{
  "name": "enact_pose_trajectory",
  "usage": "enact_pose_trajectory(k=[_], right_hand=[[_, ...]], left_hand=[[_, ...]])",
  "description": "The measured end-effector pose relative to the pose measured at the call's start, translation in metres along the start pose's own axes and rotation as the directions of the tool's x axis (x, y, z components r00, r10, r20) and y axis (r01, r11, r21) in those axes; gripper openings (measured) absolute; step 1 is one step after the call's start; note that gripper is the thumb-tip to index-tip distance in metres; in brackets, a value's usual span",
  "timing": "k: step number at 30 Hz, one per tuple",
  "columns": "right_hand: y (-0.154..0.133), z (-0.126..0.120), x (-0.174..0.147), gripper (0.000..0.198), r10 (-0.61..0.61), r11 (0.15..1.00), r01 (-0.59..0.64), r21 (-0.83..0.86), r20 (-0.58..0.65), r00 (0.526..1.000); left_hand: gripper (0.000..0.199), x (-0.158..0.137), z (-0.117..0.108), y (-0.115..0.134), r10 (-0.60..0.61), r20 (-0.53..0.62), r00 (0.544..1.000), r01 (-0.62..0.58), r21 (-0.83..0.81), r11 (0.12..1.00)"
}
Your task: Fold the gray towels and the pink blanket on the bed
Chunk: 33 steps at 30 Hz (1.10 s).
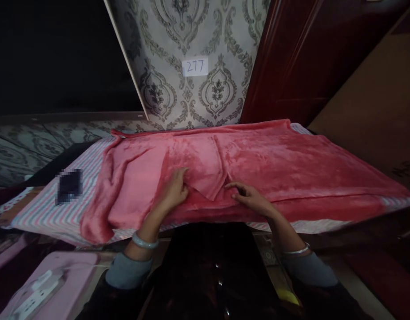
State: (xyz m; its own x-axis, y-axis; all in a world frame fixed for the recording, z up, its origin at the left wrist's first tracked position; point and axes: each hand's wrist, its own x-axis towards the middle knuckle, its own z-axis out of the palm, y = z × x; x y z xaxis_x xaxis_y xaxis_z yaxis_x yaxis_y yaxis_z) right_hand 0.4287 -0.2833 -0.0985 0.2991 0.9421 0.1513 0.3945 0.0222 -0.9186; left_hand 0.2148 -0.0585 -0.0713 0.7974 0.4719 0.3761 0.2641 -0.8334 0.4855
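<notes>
A pink-red plush cloth, perhaps a blanket, lies spread over a table, with folds and a rolled left end. Near its middle, a lighter flap ends in a pointed lower corner. My left hand rests on the plush at the flap's left edge, its fingers and thumb apart. To the right of the flap's point, my right hand touches the cloth with a stretched forefinger; the thumb stands apart and the other fingers curl. Both hands lie close to the cloth's near edge.
A striped cover shows beneath the plush, with a dark blurred item on it. Behind stands a patterned wall with a paper marked 277. A large dark screen is back left; a pink stool holds a power strip.
</notes>
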Motion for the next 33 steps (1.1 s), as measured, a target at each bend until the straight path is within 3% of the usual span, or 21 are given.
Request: enact_pose_trajectory(k=[4, 7, 10, 11, 13, 15, 17, 18, 20, 22, 25, 33], right_hand=[[0.003, 0.001, -0.002, 0.039, 0.054, 0.999, -0.054, -0.005, 0.003, 0.999], [0.007, 0.002, -0.003, 0.042, 0.08, 0.997, -0.08, 0.017, 0.009, 0.997], [0.011, 0.003, -0.003, 0.044, 0.079, 0.995, -0.079, 0.065, 0.001, 0.997], [0.011, 0.003, -0.004, 0.045, 0.076, 0.994, -0.075, 0.077, -0.008, 0.997], [0.011, 0.002, -0.005, 0.049, 0.078, 0.993, -0.076, 0.087, -0.019, 0.997], [0.01, 0.001, -0.006, 0.052, 0.088, 0.993, -0.086, 0.079, -0.021, 0.996], [0.009, 0.0, -0.007, 0.052, 0.089, 0.995, -0.088, 0.056, -0.016, 0.996], [0.008, -0.001, -0.007, 0.052, 0.086, 0.995, -0.085, 0.043, -0.009, 0.996], [0.005, -0.003, -0.006, 0.051, 0.081, 0.996, -0.081, 0.021, 0.011, 0.997], [0.0, -0.005, -0.003, 0.05, 0.071, 0.997, -0.072, 0.011, 0.023, 0.997], [-0.013, -0.01, 0.007, 0.047, 0.031, 0.999, -0.031, 0.026, -0.011, 0.999], [-0.044, -0.024, 0.026, 0.048, -0.027, 0.999, 0.026, -0.031, -0.028, 0.999]], left_hand=[[0.062, -0.002, -0.006, 0.034, 0.155, 0.199, 0.968, -0.192, 0.182, 0.964], [0.061, 0.004, 0.002, 0.048, 0.23, 0.27, 0.935, -0.3, 0.256, 0.919], [0.029, 0.023, 0.015, 0.042, 0.213, 0.268, 0.94, -0.266, 0.179, 0.947], [0.022, 0.032, 0.017, 0.036, 0.157, 0.224, 0.962, -0.191, 0.137, 0.972], [0.024, 0.05, 0.016, 0.023, -0.024, 0.046, 0.999, 0.022, 0.043, 0.999], [0.026, 0.06, 0.008, 0.012, -0.184, -0.197, 0.963, 0.179, -0.042, 0.983], [0.042, 0.055, -0.005, 0.007, -0.206, -0.374, 0.904, 0.192, -0.073, 0.979], [0.048, 0.047, -0.011, 0.008, -0.17, -0.404, 0.899, 0.155, -0.069, 0.986], [0.041, 0.021, -0.018, 0.015, -0.064, -0.324, 0.944, 0.041, -0.076, 0.996], [0.031, -0.011, -0.02, 0.025, 0.058, -0.126, 0.99, -0.074, -0.126, 0.989], [0.03, -0.046, -0.014, 0.033, 0.176, 0.078, 0.981, -0.163, -0.155, 0.974], [0.036, -0.057, -0.018, 0.014, 0.101, 0.138, 0.985, -0.136, 0.271, 0.953]])
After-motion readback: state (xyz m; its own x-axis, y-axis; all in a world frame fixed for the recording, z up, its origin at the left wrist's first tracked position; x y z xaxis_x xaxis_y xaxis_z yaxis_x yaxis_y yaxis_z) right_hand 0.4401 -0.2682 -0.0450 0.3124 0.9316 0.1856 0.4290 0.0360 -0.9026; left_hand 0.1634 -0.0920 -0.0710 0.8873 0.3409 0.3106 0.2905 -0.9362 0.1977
